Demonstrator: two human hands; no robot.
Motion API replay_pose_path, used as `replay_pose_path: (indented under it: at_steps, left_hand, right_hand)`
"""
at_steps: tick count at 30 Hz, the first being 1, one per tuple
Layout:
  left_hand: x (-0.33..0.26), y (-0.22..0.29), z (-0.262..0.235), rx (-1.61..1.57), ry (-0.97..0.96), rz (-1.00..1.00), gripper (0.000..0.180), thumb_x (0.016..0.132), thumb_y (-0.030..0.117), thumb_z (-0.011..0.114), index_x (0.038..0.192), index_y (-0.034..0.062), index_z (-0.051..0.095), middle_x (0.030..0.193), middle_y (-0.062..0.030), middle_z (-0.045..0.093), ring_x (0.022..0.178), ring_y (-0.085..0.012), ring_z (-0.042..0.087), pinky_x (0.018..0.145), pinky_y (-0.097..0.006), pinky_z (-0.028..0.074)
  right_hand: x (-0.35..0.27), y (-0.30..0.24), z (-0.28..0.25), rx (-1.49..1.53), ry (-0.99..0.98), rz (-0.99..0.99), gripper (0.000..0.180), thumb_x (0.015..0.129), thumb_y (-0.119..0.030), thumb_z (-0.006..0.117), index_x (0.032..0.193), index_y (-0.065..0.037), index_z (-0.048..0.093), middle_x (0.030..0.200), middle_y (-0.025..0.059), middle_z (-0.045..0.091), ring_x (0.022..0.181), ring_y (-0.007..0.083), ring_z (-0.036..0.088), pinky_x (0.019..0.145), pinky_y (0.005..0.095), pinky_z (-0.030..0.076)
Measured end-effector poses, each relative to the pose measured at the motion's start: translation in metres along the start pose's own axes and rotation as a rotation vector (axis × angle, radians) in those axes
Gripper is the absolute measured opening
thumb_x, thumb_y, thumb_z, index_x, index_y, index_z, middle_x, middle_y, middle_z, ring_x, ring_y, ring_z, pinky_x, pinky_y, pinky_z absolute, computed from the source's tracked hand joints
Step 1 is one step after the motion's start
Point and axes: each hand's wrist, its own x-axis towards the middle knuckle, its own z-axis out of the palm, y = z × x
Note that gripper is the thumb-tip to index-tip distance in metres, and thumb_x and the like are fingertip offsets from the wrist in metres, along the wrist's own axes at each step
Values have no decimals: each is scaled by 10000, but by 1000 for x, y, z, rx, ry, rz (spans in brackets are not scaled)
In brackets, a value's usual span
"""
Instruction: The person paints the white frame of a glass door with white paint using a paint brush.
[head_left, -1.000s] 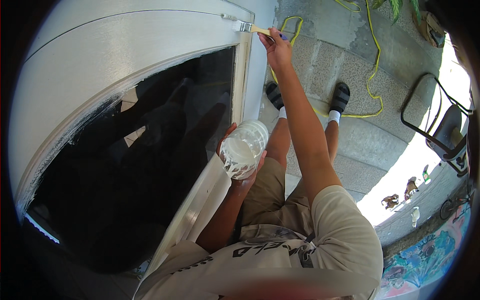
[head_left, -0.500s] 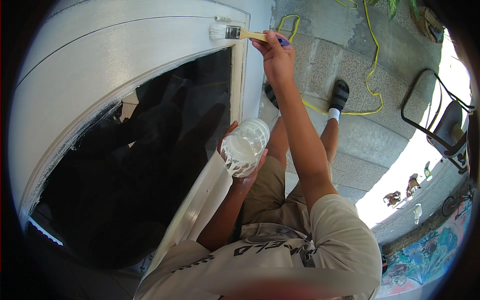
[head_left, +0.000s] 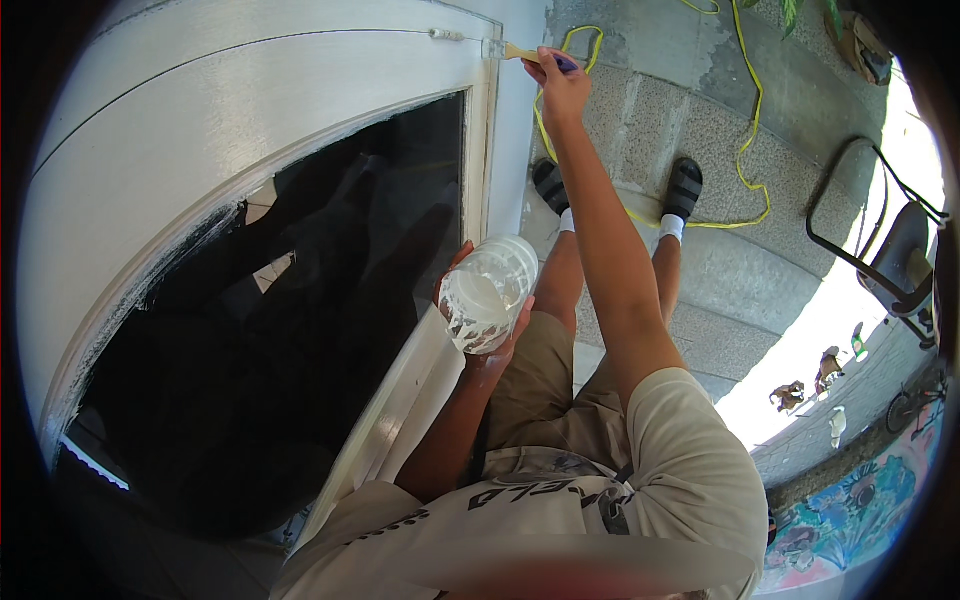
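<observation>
My right hand (head_left: pixel 562 82) grips the handle of a paintbrush (head_left: pixel 518 52) with a pale wooden neck and a purple end. Its bristles meet the right edge of a white-painted door (head_left: pixel 250 85), close to a small white hinge-like cylinder (head_left: pixel 446 35). Lower down, my left hand (head_left: pixel 516 335) is wrapped round a clear plastic tub (head_left: pixel 488 292) held in front of the door's side. White paint smears the tub's inside and wall. Beside it lies the door's dark glass pane (head_left: pixel 300 290), whose curved frame has rough white paint along its edge.
A yellow cord (head_left: pixel 752 110) winds over the stepped concrete floor (head_left: pixel 770 260) around my feet. At the right stands a black metal-framed chair (head_left: pixel 890 250). A bag (head_left: pixel 862 50) sits at the far right, with green leaves (head_left: pixel 792 14) nearby. A painted mural wall (head_left: pixel 860 500) is at the lower right.
My right hand has moved right and slightly up with the paintbrush, bringing the bristles from the door's face to its right edge. The tub in my left hand has barely moved.
</observation>
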Motion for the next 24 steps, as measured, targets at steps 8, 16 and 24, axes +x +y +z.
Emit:
replay_pose_path:
  at_steps: [8,16,24]
  left_hand:
    - [4,2,5,52,0,64,907,691,96,840,1454,28,354,1469,-152,415,1306,-273,464,1080,-420,466]
    - [4,-1,3,98,-5,101,934,683,118,860,1459,29,349,1468,-153,421,1304,-277,467,1095,-418,442]
    - [5,6,4,23,-3,-19,934,697,155,863,1464,35,343,1474,-152,414,1321,-275,453,1103,-426,436]
  right_hand:
    - [-7,-46,-11,370,-172,143,224,992,-143,643,1054,71,622,1024,185,689,984,325,711,845,348,624]
    - [-12,-56,11,156,-165,24,208,986,-129,647,1038,71,629,991,186,699,920,323,727,834,350,625]
    - [-29,-55,32,338,-140,46,183,955,-88,681,1008,83,643,947,184,693,831,299,735,783,340,642]
